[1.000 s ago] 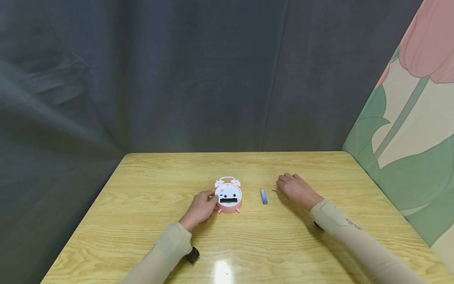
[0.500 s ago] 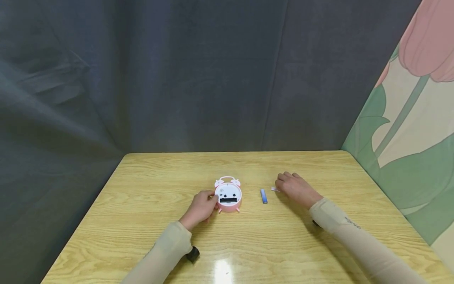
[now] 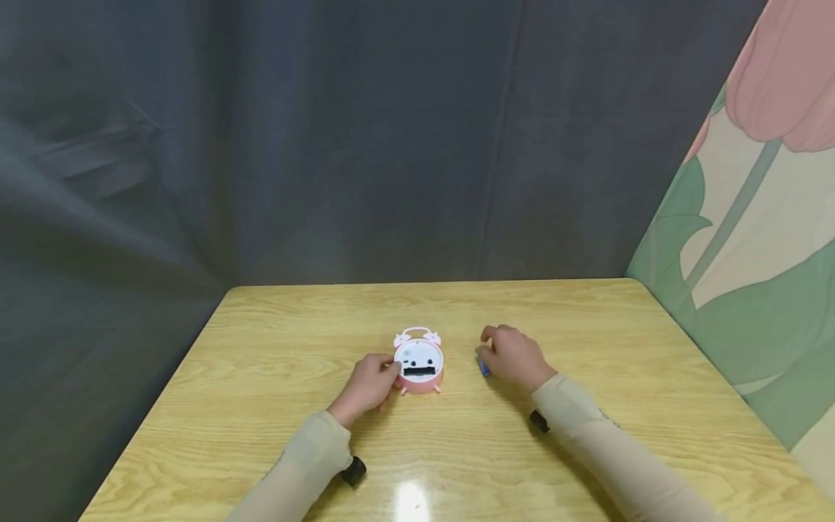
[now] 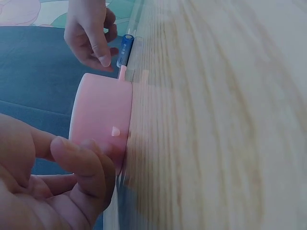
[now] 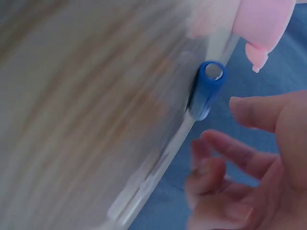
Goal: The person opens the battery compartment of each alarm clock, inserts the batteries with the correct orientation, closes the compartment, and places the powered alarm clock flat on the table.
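Note:
A pink and white twin-bell alarm clock (image 3: 419, 359) lies on the wooden table with its back facing up. A dark, uncovered battery slot shows across that back. My left hand (image 3: 370, 382) grips the clock's left edge, thumb at the rim of the back and fingers curled at the pink side. To the clock's right lies a blue battery (image 5: 206, 93), partly hidden by my right hand (image 3: 518, 357) in the head view. In the right wrist view, the thumb and fingers of that hand are spread just beside the battery, with a gap between them and it.
A small pale strip (image 5: 139, 194) lies on the table beyond the battery in the right wrist view. Dark cloth (image 3: 391, 145) hangs behind the table (image 3: 293, 312). At the right is a wall with a tulip pattern (image 3: 757, 290).
My right hand has come left from the small white piece to the battery, its fingers now parted; the piece no longer shows in the head view. My left hand and the clock stay put.

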Tool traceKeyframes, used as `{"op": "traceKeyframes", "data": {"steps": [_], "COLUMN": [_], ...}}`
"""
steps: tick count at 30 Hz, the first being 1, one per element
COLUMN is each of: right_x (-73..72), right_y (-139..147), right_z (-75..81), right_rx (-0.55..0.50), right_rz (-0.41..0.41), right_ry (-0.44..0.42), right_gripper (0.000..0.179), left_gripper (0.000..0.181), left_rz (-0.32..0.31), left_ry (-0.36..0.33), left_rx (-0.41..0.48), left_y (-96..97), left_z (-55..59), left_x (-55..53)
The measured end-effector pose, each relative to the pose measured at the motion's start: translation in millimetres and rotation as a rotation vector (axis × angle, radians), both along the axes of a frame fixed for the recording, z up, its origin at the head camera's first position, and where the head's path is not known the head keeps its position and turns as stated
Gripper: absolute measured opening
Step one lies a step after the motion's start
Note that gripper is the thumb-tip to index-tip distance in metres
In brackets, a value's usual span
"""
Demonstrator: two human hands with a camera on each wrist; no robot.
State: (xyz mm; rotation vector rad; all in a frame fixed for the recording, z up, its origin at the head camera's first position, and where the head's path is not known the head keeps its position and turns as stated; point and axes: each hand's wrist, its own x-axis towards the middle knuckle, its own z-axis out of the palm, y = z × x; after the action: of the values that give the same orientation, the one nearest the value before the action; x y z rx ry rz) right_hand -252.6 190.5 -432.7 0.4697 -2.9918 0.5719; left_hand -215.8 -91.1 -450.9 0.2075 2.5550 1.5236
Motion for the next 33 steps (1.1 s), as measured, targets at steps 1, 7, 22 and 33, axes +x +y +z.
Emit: {"op": "traceKeyframes", "data": {"steps": [1, 7, 22, 33], "right_x": [0.0, -0.1, -0.1, 2.4], "right_y": [-2.0, -10.1, -14.1, -19.7], "right_z": [-1.0, -3.9, -3.2, 2.6], "right_rx": [-0.003, 0.01, 0.029, -0.084], "right_rz": [-0.019, -0.078, -0.109, -0.042], "right_ry": [-0.026, -0.115, -0.161, -0.116], "right_gripper": [0.03, 0.033, 0.008, 0.013], "left_gripper": [0.028, 0.026, 0.027, 0.026], "left_rz": [0.001, 0.008, 0.001, 0.001], "left_ry": [-0.005, 0.019, 0.0, 0.005], "left_rx": [0.003, -0.006, 0.014, 0.018], "left_y": [0.0, -0.5, 2.0, 1.4], "left_z": [0.0, -0.2, 1.3, 0.7], "left_x": [0.4, 0.2, 1.1, 1.0]}}
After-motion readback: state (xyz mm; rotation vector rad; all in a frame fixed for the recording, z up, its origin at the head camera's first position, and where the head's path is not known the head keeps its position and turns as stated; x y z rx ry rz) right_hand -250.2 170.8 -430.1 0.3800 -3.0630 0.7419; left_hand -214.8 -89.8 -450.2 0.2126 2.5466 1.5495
